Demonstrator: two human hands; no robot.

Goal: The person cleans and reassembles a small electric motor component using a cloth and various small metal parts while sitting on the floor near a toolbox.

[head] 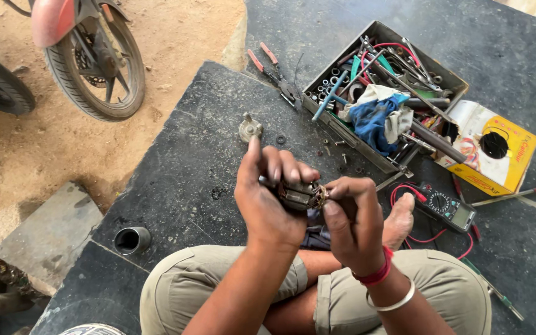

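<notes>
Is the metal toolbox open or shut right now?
Open. The toolbox has no lid over it; wrenches, sockets and a blue rag lie exposed inside.

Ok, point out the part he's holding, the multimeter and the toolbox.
motor armature [302, 195], head view, its metal body.
multimeter [448, 209], head view, its dial.
toolbox [342, 134], head view, its near wall.

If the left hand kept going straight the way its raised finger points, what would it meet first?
Probably the small grey metal housing on the dark stone slab. The left hand, gripping the armature with the right hand, has one finger aimed up-frame almost at it. Depth is unclear; it might pass above.
</notes>
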